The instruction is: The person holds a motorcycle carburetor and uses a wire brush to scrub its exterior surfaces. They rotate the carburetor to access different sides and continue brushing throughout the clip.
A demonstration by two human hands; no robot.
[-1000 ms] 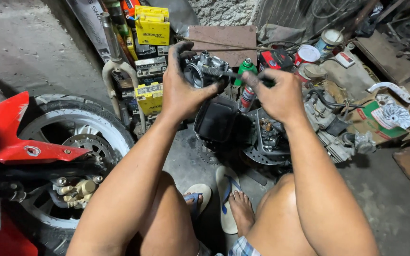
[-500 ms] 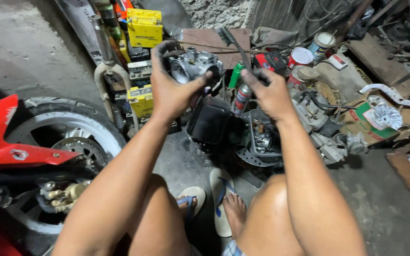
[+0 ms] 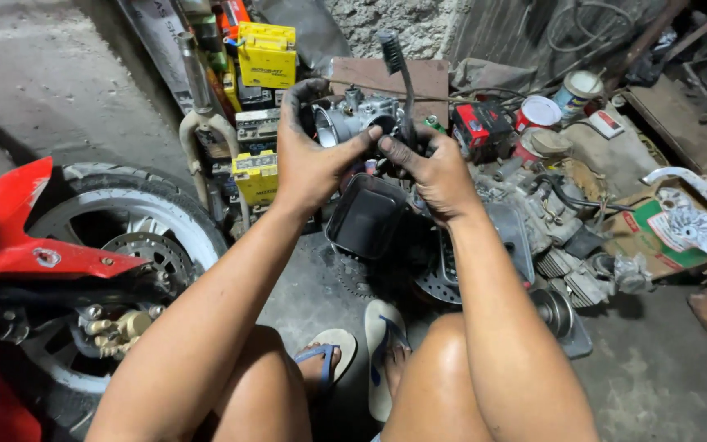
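Observation:
My left hand (image 3: 311, 155), black with grease, holds a silver metal carburetor (image 3: 355, 118) up in front of me, its round opening turned toward me. My right hand (image 3: 434, 170) grips a screwdriver (image 3: 397, 75) with a dark ribbed handle that stands upright, its tip hidden at the carburetor's right side. The thumb of my right hand rests against the carburetor body. Both arms reach forward over my bare knees.
A motorcycle wheel (image 3: 124, 245) with a red fender (image 3: 18, 237) stands at left. Yellow and black batteries (image 3: 262, 57) are stacked behind. A black square tray (image 3: 367, 214) and engine parts (image 3: 550, 229) lie on the concrete floor, with cans (image 3: 578, 90) behind and sandals (image 3: 378, 352) on my feet.
The carburetor stays raised in my left hand. My right hand has moved left to it and now holds the screwdriver upright against it.

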